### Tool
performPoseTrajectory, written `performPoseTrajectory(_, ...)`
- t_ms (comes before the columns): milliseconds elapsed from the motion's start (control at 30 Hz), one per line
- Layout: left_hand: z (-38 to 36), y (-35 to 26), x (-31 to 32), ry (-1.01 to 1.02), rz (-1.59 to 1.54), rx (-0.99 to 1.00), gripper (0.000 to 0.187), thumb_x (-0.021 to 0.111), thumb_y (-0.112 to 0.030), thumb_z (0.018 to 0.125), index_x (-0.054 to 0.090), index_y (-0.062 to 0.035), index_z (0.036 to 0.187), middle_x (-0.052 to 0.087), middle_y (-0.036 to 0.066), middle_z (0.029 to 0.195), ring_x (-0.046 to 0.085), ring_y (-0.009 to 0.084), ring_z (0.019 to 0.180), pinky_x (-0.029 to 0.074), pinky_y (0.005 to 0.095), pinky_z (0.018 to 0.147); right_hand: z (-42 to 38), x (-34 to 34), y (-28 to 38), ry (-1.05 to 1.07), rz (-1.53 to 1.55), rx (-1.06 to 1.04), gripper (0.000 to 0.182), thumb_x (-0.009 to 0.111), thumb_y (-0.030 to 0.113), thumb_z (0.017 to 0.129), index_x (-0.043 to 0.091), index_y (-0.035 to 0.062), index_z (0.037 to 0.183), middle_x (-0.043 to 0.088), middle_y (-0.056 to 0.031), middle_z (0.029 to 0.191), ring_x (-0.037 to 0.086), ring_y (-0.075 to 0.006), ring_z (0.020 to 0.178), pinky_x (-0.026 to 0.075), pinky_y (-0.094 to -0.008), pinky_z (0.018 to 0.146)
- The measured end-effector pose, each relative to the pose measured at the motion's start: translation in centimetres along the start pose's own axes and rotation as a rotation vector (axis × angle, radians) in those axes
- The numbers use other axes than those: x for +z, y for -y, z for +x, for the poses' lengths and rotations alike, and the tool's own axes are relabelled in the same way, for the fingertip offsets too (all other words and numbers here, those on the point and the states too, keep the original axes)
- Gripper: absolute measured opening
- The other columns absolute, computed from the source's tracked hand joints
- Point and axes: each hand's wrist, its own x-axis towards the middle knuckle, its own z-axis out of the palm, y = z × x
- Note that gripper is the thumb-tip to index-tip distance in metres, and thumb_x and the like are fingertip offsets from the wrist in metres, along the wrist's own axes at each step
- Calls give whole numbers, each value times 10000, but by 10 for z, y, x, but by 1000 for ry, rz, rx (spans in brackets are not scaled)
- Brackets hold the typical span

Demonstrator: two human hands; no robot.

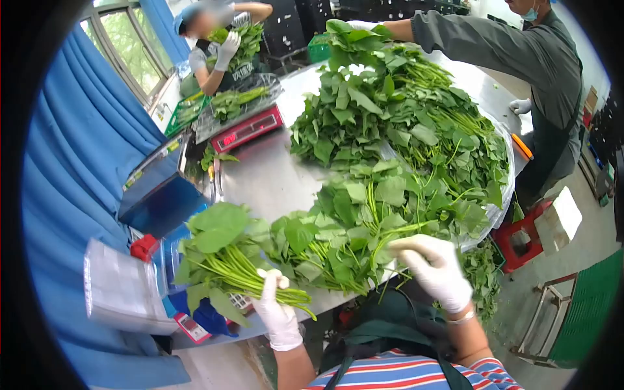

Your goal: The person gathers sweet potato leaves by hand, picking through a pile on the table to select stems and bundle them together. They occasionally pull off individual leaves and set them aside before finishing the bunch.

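Observation:
My left hand [278, 315], in a white glove, is closed around the stems of a bunch of leafy greens [237, 263]. Its broad leaves point up and left, and the cut stem ends stick out to the right past my fingers. My right hand [432, 270], gloved too, is over the near edge of the leafy pile [390, 195]. Its fingers stretch left with the thumb a little apart, close by a loose green stem [406, 229]. More stems and leaves lie between my two hands along the table's near edge.
A red scale [250, 130] bearing greens stands on the metal table [260, 185]. One co-worker [221, 58] holds greens at the back left; another [546, 71] reaches over the pile from the right. A clear plastic bin [123, 286] is at left, a red stool [523, 247] at right.

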Motion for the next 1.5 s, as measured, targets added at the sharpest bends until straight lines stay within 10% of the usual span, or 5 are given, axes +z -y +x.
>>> performPoseTrajectory(567,8,4,-19,62,-47,30,175,557,33,810,500,-72,938,524,46,829,476,121,705,400,248,609,-25,51,-3,137,551,503,201,503,133,872,644,-6,839,611,-38,687,535,-73,633,431,-223,603)
performPoseTrajectory(700,7,0,-21,115,-37,22,186,557,38,809,495,-72,945,513,40,845,475,121,718,402,257,609,-30,65,-51,283,-365,95,210,652,277,757,604,76,718,576,-42,610,559,-168,530,432,-277,511)
performPoseTrajectory(1233,3,10,-20,117,-39,-14,176,569,4,814,491,-72,951,524,43,823,458,118,689,392,258,621,31,57,-53,520,-551,111,226,563,264,739,618,62,824,603,-118,638,602,-272,616,472,-345,589)
performPoseTrajectory(1367,-2,11,-16,122,-23,-40,183,566,41,791,493,-72,916,523,53,804,480,127,691,415,260,603,22,67,-50,338,-363,62,208,540,220,773,595,28,832,617,-109,648,593,-225,572,459,-311,551)
performPoseTrajectory(1500,-2,23,-9,96,-18,-33,197,577,51,777,493,-73,904,527,50,805,511,143,721,426,272,600,22,59,-33,254,543,466,141,518,106,845,554,-18,902,635,-80,720,590,-101,673,445,-226,651)
